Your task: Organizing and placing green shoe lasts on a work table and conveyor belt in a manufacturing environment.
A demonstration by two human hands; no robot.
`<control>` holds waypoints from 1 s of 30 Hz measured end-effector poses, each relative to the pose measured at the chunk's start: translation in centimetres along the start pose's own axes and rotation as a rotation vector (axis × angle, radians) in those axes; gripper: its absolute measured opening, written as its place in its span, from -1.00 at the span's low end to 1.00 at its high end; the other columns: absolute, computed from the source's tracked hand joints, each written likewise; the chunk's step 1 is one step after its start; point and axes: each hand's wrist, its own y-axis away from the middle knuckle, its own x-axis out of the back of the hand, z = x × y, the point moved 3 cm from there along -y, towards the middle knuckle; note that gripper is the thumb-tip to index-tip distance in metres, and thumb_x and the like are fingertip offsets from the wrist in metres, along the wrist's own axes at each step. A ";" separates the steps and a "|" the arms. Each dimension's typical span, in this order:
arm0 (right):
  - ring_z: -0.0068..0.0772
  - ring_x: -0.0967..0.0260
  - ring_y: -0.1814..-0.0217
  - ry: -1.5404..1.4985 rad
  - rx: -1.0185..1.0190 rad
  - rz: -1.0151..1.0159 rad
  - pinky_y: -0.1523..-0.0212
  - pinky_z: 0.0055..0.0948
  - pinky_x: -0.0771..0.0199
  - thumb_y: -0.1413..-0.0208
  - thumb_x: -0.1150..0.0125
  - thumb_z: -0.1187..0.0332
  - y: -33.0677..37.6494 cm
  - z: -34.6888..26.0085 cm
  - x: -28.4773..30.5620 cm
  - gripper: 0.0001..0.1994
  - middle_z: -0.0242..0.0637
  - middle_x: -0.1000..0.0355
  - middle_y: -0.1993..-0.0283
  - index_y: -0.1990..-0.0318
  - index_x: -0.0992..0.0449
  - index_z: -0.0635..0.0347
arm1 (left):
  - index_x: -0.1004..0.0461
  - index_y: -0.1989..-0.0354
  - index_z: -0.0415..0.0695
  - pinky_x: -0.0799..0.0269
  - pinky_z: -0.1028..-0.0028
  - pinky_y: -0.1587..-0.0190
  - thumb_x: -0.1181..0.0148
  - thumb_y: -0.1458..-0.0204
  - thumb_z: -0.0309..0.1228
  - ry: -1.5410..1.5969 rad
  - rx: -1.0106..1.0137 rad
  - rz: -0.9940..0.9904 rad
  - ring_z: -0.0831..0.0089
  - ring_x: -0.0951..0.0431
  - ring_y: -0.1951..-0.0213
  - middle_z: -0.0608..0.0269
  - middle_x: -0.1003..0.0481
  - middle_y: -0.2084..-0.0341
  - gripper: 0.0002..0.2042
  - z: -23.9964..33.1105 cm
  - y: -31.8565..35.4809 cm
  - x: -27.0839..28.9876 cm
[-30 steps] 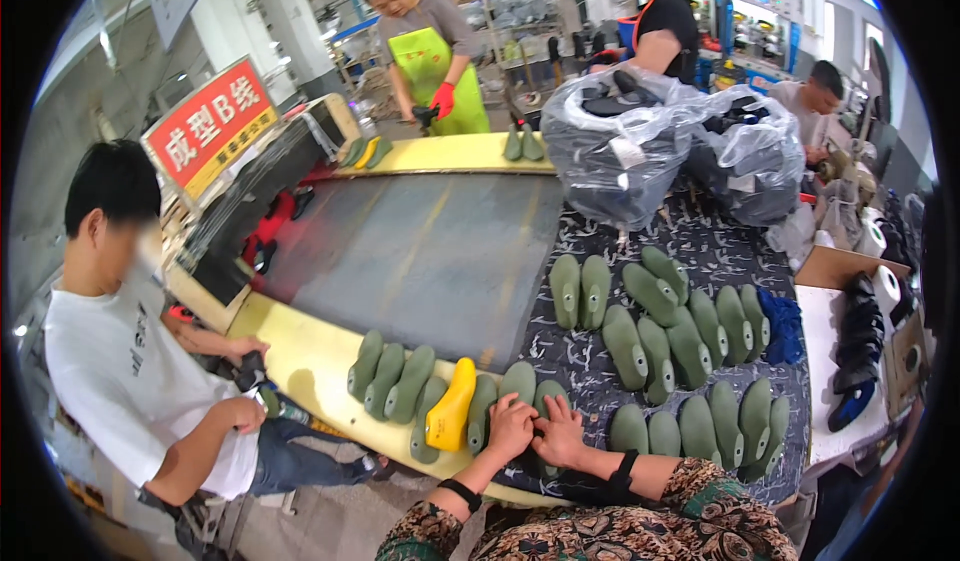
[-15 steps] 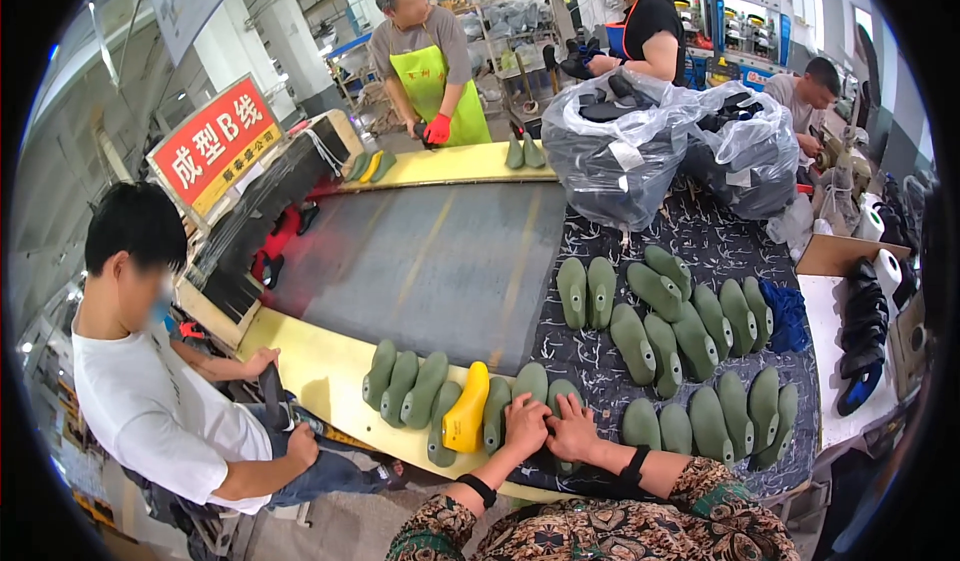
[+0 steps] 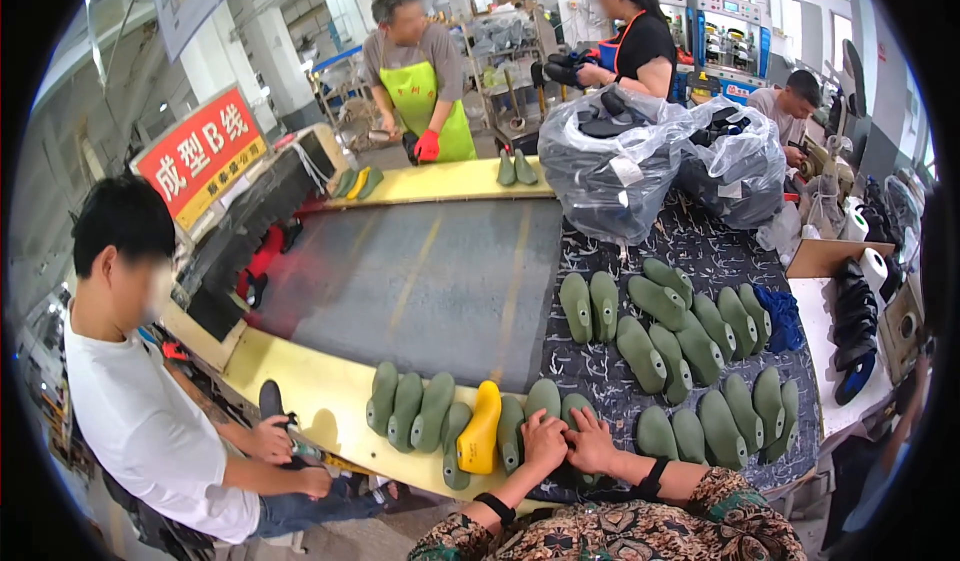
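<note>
Both hands are side by side at the near edge of the table, over a pair of green shoe lasts. My left hand curls over one green shoe last, whose rounded end shows beyond the fingers. My right hand bends its fingers over the neighbouring green shoe last, thumb close to the left hand. The lower parts of both lasts are hidden by the hands. Just left stand another green last and a yellow shoe last. Several more green lasts line the yellow board.
Rows of green lasts lie on the dark patterned cloth to the right. Plastic bags of dark shoe parts stand behind them. A grey belt runs across the middle. A co-worker sits at left with a dark shoe.
Both hands stay on the same pair of lasts, with small finger shifts. The view has tilted slightly. The seated co-worker has turned the dark shoe and brought the hands closer together.
</note>
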 end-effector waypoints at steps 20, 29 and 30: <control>0.08 0.29 -0.37 -0.109 0.018 -0.049 -0.22 0.09 0.17 0.24 -0.13 0.25 -0.7 1.0 -0.3 -0.70 0.01 0.09 -0.29 0.23 -0.52 -0.11 | -0.44 0.27 -0.17 -0.10 0.09 0.02 -0.18 0.25 -0.45 -0.295 0.361 0.577 0.05 -0.22 -0.01 0.00 -0.28 0.13 -0.72 -18.2 3.9 16.2; 0.02 0.28 -0.38 -0.113 -0.019 -0.018 -0.22 0.05 0.17 0.21 -0.12 0.23 -0.9 1.0 0.8 -0.70 -0.06 0.05 -0.29 0.22 -0.53 -0.18 | -0.52 0.29 -0.24 -0.11 0.07 -0.08 -0.21 0.19 -0.11 -0.348 0.628 0.175 -0.01 -0.10 -0.11 -0.04 -0.08 -0.12 -0.58 -23.1 0.0 18.8; 0.01 0.28 -0.38 -0.130 -0.011 -0.021 -0.23 0.05 0.17 0.21 -0.12 0.23 -1.2 0.7 0.8 -0.70 -0.07 0.05 -0.29 0.21 -0.52 -0.18 | -0.53 0.31 -0.25 -0.11 0.11 -0.09 -0.21 0.19 -0.10 -0.370 0.622 0.131 -0.02 -0.11 -0.10 -0.06 -0.08 -0.12 -0.57 -23.4 0.3 19.1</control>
